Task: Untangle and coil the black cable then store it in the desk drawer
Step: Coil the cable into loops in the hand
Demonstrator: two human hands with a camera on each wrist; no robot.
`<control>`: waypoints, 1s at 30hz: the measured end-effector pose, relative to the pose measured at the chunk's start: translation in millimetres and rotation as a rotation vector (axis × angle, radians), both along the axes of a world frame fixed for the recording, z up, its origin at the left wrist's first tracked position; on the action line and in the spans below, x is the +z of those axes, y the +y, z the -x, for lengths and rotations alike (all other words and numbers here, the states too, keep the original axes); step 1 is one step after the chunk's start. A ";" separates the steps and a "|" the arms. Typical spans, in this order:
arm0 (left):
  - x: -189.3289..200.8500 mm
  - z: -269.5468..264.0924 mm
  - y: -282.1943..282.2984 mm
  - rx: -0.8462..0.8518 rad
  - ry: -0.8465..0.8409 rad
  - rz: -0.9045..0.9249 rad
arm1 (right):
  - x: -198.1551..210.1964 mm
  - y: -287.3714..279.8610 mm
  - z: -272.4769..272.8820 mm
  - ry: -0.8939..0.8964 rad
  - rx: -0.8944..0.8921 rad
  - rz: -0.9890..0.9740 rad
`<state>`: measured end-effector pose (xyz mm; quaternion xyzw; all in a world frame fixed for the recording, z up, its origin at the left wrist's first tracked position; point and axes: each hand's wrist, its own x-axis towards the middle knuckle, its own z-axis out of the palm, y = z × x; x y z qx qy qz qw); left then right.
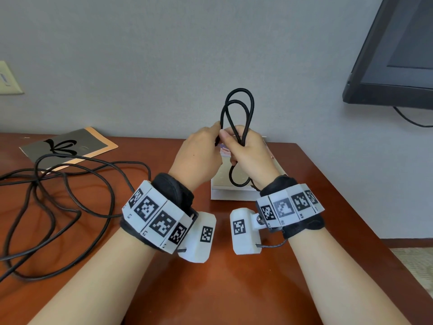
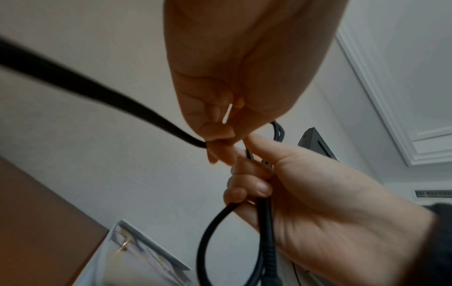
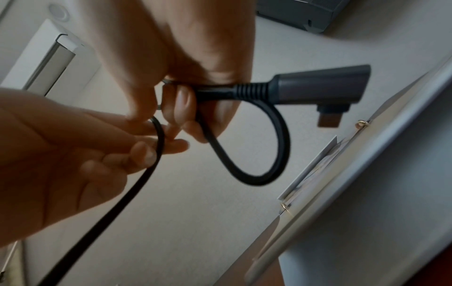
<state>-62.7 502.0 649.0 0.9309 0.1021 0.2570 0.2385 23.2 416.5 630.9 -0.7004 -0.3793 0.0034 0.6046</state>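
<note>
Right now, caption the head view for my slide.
Right hand grips the first loops of the black cable while left hand pinches the next strand; the rest sprawls on the desk.

My two hands meet above the tabletop (image 1: 234,289), cable (image 1: 236,109) loops rising between them. Loose cable sprawls to my left, over a folder (image 1: 70,144); a monitor (image 1: 398,55) stands far right.

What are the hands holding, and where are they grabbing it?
Both hold the black cable. The right hand grips the gathered loops at their middle, near the plug. The left hand pinches the loose strand right beside it.
</note>
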 end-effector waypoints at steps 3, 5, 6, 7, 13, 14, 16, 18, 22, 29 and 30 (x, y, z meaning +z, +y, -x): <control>-0.3 -0.2 -0.4 -0.007 -0.022 -0.007 | 0.5 -2.7 -0.5 0.036 0.036 -0.046; 0.2 0.0 -1.2 -0.019 -0.040 0.024 | 0.9 -4.6 -1.5 0.057 0.061 -0.064; 0.0 -0.3 -1.5 -0.032 -0.047 0.039 | 1.1 -5.3 -2.0 0.062 0.063 -0.067; -0.3 -0.7 -2.2 -0.048 -0.051 0.058 | 1.0 -5.6 -2.7 0.058 0.062 -0.063; -8.0 -2.2 -7.6 -0.174 0.128 0.217 | 1.2 -9.2 -12.8 -0.001 -0.097 -0.079; -8.9 -1.9 -7.9 -0.181 0.165 0.238 | 1.7 -10.6 -16.7 -0.006 -0.145 -0.112; -10.7 -1.1 -6.5 -0.184 0.255 0.263 | 3.7 -15.0 -23.2 -0.021 -0.227 -0.159; -11.0 0.4 -4.1 -0.154 0.349 0.245 | 5.4 -20.6 -28.8 -0.023 -0.286 -0.193; -11.3 -0.3 0.1 -0.110 0.389 0.075 | 8.8 -25.3 -33.7 0.046 -0.260 -0.309; -13.3 -5.6 5.8 -0.071 0.276 0.054 | 10.6 -19.7 -28.5 0.154 -0.067 -0.402; -13.1 -5.5 6.0 -0.074 0.266 0.052 | 10.1 -19.1 -27.9 0.154 -0.061 -0.392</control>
